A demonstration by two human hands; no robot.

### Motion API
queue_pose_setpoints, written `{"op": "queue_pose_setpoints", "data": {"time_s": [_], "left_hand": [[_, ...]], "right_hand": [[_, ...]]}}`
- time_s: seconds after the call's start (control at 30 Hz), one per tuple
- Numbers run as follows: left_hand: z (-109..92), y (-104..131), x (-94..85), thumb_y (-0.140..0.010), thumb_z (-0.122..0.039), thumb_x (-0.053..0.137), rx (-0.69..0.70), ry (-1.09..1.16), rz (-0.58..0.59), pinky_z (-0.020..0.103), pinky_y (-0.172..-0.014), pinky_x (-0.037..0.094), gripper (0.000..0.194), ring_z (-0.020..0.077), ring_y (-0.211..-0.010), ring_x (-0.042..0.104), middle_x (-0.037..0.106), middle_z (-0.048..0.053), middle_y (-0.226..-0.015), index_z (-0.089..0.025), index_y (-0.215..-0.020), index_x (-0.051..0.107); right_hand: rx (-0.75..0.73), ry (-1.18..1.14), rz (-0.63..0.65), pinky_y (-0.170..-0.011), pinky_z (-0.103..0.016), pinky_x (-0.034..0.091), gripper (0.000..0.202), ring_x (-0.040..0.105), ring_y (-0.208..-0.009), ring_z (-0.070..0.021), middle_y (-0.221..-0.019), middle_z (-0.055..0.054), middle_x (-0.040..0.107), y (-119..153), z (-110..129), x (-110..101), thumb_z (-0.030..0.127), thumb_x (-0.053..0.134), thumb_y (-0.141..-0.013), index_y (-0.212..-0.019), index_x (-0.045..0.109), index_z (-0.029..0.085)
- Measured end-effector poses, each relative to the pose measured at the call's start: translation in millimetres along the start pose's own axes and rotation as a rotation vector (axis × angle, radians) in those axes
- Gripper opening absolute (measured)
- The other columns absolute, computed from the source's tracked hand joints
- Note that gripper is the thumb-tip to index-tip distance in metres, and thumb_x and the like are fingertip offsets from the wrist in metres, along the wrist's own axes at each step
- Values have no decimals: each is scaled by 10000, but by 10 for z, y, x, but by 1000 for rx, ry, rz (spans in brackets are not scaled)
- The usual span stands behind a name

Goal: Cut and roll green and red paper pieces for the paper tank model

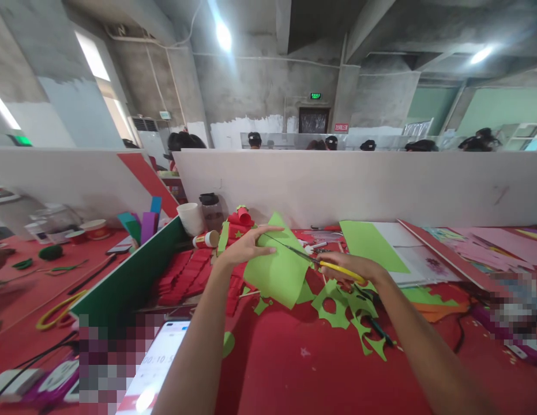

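Note:
A light green sheet of paper (277, 274) is held up in front of me, its upper left part in my left hand (246, 245), whose thumb and fingers are on the sheet. My right hand (348, 266) grips yellow-handled scissors (341, 270), whose blades point left across the upper part of the sheet. Below my right hand lie green paper scraps (333, 305) with round holes and cut edges. Behind my left hand are red paper pieces (240, 222) with a green star on them.
Folded red paper strips (186, 276) lie left, beside a green divider (130, 274). A phone (158, 363) lies by my left forearm. A white cup (190, 219) and a bottle (211, 212) stand at the back. More green paper (372, 245) lies right, near a red divider (445, 253).

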State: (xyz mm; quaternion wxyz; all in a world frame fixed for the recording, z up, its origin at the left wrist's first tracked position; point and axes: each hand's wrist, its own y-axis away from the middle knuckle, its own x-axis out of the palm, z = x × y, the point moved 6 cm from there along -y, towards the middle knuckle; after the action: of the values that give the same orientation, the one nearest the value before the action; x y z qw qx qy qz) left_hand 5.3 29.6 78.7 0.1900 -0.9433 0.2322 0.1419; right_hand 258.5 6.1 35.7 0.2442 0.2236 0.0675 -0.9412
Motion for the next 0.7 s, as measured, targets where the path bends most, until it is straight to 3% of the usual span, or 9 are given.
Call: {"op": "queue_pose_setpoints", "data": {"time_s": [0.1,0.27,0.43,0.57,0.7], "left_hand": [[-37,-70,-83,-684,-354,752,34,-35,-71,374,-892,519,575,303,-1113,598,618,84,-1299,-252,-1240,647],[-35,-114,-135,-677,-336,749,12,-68,-70,387,-926,507,601,323,-1159,576,607,69,-1325,-262,-1263,635],[-41,-134,-175,-727,-342,721,77,-125,-66,394,-991,461,570,311,-1188,561,600,55,-1339,-271,-1284,620],[-21,-158,-164,-792,-361,663,100,-150,-64,402,-995,457,512,299,-1181,567,579,61,-1367,-261,-1291,613],[-21,-180,-140,-794,-344,656,126,-150,-94,417,-982,472,480,294,-1121,606,616,74,-1315,-238,-1262,638]], "right_hand": [[55,10,170,-347,-193,364,326,393,-399,-78,-563,50,504,-104,53,36,503,627,-824,-968,677,215],[49,22,169,-342,-210,360,370,393,-385,-86,-535,49,493,-180,179,-57,491,655,-797,-1023,680,199],[17,143,177,-348,-191,360,517,443,-391,-73,-630,41,550,-221,213,-139,471,673,-802,-1251,606,226],[-10,150,196,-358,-195,367,460,465,-400,-82,-637,32,581,-261,194,-151,447,713,-764,-1154,661,208],[-53,104,103,-378,-178,363,406,483,-453,-86,-671,25,611,-304,168,-189,415,776,-689,-1031,696,211]]}}
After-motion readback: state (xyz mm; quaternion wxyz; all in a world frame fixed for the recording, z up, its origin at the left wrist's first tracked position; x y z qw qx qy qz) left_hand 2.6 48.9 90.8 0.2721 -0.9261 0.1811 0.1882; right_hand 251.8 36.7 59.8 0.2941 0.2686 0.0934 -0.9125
